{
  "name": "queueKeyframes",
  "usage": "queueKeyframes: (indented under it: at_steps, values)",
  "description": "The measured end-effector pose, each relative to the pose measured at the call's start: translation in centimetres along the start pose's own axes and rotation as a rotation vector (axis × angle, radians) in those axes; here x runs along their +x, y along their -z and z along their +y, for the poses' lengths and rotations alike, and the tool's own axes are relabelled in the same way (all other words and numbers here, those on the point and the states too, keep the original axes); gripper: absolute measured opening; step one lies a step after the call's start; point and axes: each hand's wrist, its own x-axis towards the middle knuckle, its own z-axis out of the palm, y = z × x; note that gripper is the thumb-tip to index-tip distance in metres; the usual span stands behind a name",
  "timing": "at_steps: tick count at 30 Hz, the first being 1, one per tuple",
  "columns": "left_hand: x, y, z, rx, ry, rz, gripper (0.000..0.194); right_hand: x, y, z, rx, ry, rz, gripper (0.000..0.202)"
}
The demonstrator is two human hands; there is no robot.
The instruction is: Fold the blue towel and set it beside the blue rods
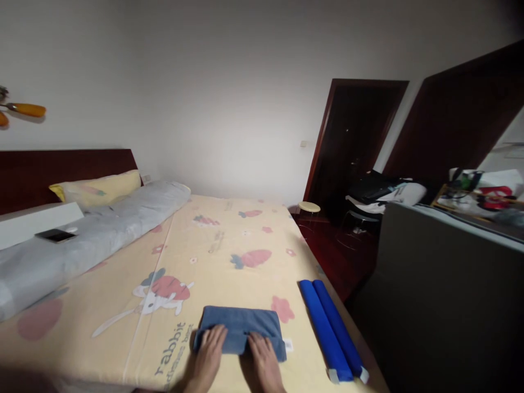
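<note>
Both hands are palm down on a folded blue-grey cloth (pixel 241 319), which lies on the bed (pixel 221 284) at its near side, right in front of the person. The left hand (pixel 212 346) covers the cloth's near left part, fingers stretched forward and close together. The right hand (pixel 263 352) does much the same to the right of the middle, its fingers slightly bent. Neither hand is clenched into a fist. From where I stand I can't see the thumbs well enough to tell whether the hands only press on the cloth or pinch its near edge too. A strip of cloth shows between them, so the hands are apart from each other. A small white tag (pixel 288 345) sticks out at the cloth's right end, just beside the right hand.

Further right, well apart from the hands, two long blue rolls (pixel 323 327) lie side by side along the edge of the bed. Over on the left, a long grey bundle (pixel 110 224) stretches across the bed in front of a yellow pillow (pixel 118 188), with a phone (pixel 56 235) lying on top of it.
</note>
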Motion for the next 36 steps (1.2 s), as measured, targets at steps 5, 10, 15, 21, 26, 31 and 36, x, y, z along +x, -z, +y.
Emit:
queueKeyframes:
  at_steps: [5, 10, 15, 21, 26, 31, 36]
  values:
    - [0.1, -0.5, 1.9, -0.107, -0.247, 0.006, 0.062, 0.7, -0.8, -1.4, 0.055, 0.080, 0.057, 0.055]
    - [1.2, 2.5, -2.2, -0.180, -0.200, -0.221, 0.073, 0.2, 1.3, 3.7, 0.011, -0.023, -0.042, 0.071]
    - [2.1, 3.8, -3.1, -0.169, -0.067, -0.386, 0.081, 0.1, 1.7, 5.1, -0.037, -0.205, -0.082, 0.081]
    - [4.4, 2.8, 2.5, -0.170, -0.163, -0.381, 0.104, 3.5, 0.8, 0.7, 0.054, 0.084, -0.175, 0.096]
    - [5.9, 2.9, 0.1, -0.180, -0.099, -0.419, 0.108, 5.1, 1.5, 3.4, 0.095, 0.016, -0.295, 0.094]
    - [5.7, 3.4, -3.9, -0.161, -0.060, -0.436, 0.104, 4.7, 2.8, 6.4, 0.034, -0.147, -0.330, 0.104]
    - [4.1, 3.6, -4.9, -0.140, -0.081, -0.386, 0.103, 3.3, 3.5, 6.6, 0.017, -0.116, -0.277, 0.104]
